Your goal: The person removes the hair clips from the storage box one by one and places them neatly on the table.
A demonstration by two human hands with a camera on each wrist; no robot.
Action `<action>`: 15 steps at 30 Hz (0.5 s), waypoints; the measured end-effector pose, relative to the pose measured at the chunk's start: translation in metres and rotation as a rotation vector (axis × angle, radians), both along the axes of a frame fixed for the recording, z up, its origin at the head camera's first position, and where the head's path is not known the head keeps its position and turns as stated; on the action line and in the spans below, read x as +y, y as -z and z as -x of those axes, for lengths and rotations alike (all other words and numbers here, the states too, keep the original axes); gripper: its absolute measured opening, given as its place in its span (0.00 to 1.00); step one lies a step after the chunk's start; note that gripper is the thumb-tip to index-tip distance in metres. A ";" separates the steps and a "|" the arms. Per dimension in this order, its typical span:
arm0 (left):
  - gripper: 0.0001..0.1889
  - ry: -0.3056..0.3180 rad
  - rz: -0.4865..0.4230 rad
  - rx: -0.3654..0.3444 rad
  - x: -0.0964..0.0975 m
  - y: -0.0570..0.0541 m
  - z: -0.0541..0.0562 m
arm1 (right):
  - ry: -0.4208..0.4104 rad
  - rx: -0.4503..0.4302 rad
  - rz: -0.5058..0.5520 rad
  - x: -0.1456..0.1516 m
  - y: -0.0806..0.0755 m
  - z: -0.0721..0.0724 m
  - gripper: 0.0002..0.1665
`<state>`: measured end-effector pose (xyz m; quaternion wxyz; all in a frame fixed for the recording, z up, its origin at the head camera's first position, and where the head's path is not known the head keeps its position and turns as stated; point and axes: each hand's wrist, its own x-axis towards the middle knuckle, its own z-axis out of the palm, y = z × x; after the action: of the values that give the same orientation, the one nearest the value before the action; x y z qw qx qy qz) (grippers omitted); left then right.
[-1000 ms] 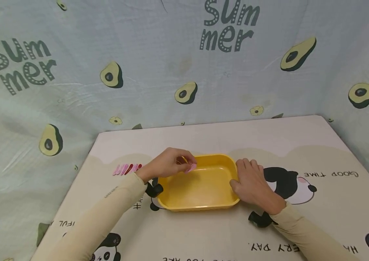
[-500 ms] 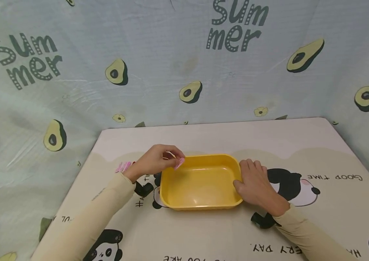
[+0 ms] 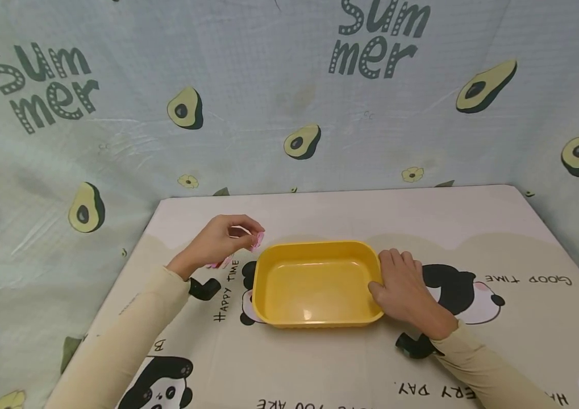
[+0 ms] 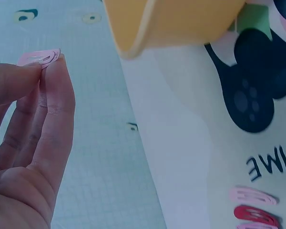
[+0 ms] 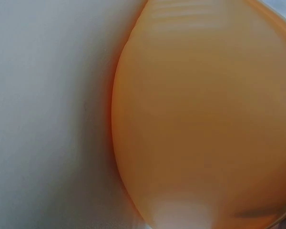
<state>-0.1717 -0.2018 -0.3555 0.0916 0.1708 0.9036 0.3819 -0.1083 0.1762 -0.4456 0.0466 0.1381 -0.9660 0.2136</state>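
My left hand (image 3: 217, 243) pinches a pink hair clip (image 4: 40, 57) between thumb and fingertips, held up just beyond the left end of a yellow tray (image 3: 315, 292). The tray's inside shows bare. At its right end my right hand (image 3: 404, 287) holds the rim, fingers over the far side and thumb toward the near side. More hair clips lie on the table to the left, partly hidden behind my left hand in the head view. In the left wrist view a pink clip (image 4: 251, 195) and a red clip (image 4: 256, 215) lie side by side.
The table's cloth (image 3: 309, 363) is printed with pandas and lettering. A pale curtain (image 3: 248, 85) with avocado prints hangs behind the table and along its left and right sides. Tray wall (image 5: 205, 119) fills much of the right wrist view.
My left hand has moved left from over the tray to outside its left end, still pinching the pink clip. My right hand stays on the tray's right rim. The head view has shifted slightly.
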 end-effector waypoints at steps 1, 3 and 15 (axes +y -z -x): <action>0.10 -0.012 0.007 0.003 -0.003 0.001 0.000 | 0.000 0.002 0.000 0.000 0.000 0.000 0.16; 0.10 -0.031 0.006 0.001 -0.009 0.002 0.001 | 0.000 0.005 -0.002 0.000 0.000 0.000 0.16; 0.12 -0.097 -0.004 -0.016 -0.030 0.010 0.002 | -0.002 0.005 0.001 -0.001 0.000 0.000 0.16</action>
<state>-0.1740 -0.2320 -0.3654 0.0797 0.1240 0.9093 0.3892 -0.1080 0.1750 -0.4451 0.0488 0.1395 -0.9657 0.2137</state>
